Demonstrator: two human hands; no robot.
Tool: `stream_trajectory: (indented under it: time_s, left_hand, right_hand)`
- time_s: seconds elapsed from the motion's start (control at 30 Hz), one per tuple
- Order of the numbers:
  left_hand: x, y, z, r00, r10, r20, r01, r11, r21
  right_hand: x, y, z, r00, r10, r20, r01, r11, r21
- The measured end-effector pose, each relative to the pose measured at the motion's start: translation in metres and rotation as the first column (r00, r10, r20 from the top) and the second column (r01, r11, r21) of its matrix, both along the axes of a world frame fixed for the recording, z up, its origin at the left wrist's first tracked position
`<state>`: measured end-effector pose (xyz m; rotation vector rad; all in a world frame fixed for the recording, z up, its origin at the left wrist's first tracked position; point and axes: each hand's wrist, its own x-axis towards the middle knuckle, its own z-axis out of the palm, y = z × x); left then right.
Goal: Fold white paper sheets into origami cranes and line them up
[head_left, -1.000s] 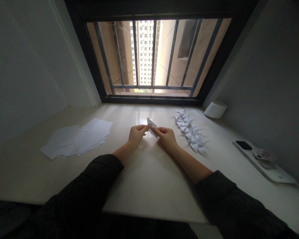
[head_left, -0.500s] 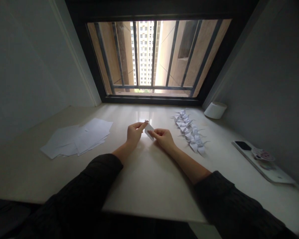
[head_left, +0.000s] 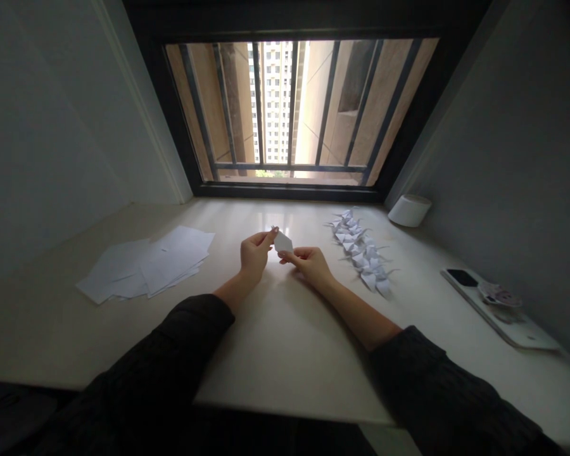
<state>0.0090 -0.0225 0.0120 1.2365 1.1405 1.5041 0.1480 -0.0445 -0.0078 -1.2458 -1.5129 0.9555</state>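
Note:
A small folded piece of white paper [head_left: 284, 242] is held up between both hands above the pale sill. My left hand [head_left: 255, 254] pinches its upper left edge between thumb and fingers. At its lower right, my right hand [head_left: 310, 263] grips it, with the thumb lying near the bottom edge. Some fingertips of both hands are hidden behind the paper and the other fingers. To the right of my right hand stands a cluster of several folded paper cranes [head_left: 361, 250]. Loose white paper sheets [head_left: 171, 256] lie overlapping to the left.
On the right lies a white phone [head_left: 503, 316] with a grip ornament [head_left: 501, 294] on its back. A white round object [head_left: 409, 210] rests against the right wall. Beyond the sill [head_left: 285, 354] is a barred window [head_left: 289, 114]; the sill's front edge is close to me.
My right thumb has shifted left and down along the folded paper, so more of its face shows. The left hand still pinches it and has moved very slightly.

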Motion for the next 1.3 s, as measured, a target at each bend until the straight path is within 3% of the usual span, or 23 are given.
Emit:
stream_trajectory:
  time_s: [0.13,0.37,0.53,0.7,0.83,1.0,1.1,1.2,1.3]
  left_hand:
    - [-0.003,0.006,0.0,0.994,0.089,0.068,-0.086,0.995,-0.048]
    - [-0.004,0.008,-0.001,0.993,0.088,0.073,-0.084,0.995,-0.049]
    - [-0.009,0.009,0.001,0.993,0.03,-0.113,-0.02,0.996,0.092]
    - [-0.011,0.006,0.002,0.964,-0.026,-0.265,0.063,0.989,0.131]
    - [-0.01,0.003,0.003,0.939,-0.075,-0.334,0.119,0.986,0.115]
    - [-0.01,0.001,0.005,0.942,-0.125,-0.311,0.153,0.986,0.067]
    - [-0.009,0.001,0.005,0.954,-0.197,-0.225,0.2,0.98,-0.009]
    - [-0.008,0.002,0.002,0.947,-0.302,-0.113,0.287,0.949,-0.127]
    - [-0.009,0.002,0.001,0.943,-0.33,-0.038,0.317,0.927,-0.199]
  right_hand:
    - [-0.001,0.001,0.0,0.999,0.021,-0.025,-0.021,1.0,-0.011]
    - [-0.002,0.0,0.002,1.0,-0.007,0.001,0.007,1.0,0.015]
    - [0.0,-0.002,0.002,1.0,-0.024,-0.006,0.025,0.999,0.021]
    - [0.002,0.004,0.002,0.978,-0.052,-0.204,0.084,0.984,0.154]
    - [0.001,0.007,-0.003,0.968,0.036,-0.247,0.0,0.99,0.144]
    - [0.0,0.004,-0.004,0.952,0.154,-0.266,-0.137,0.987,0.083]
    - [0.003,0.005,-0.005,0.967,0.074,-0.243,-0.059,0.996,0.069]
    - [0.007,0.008,-0.007,0.976,-0.048,-0.212,0.08,0.987,0.142]
    - [0.009,0.007,-0.007,0.981,-0.138,-0.134,0.166,0.961,0.223]
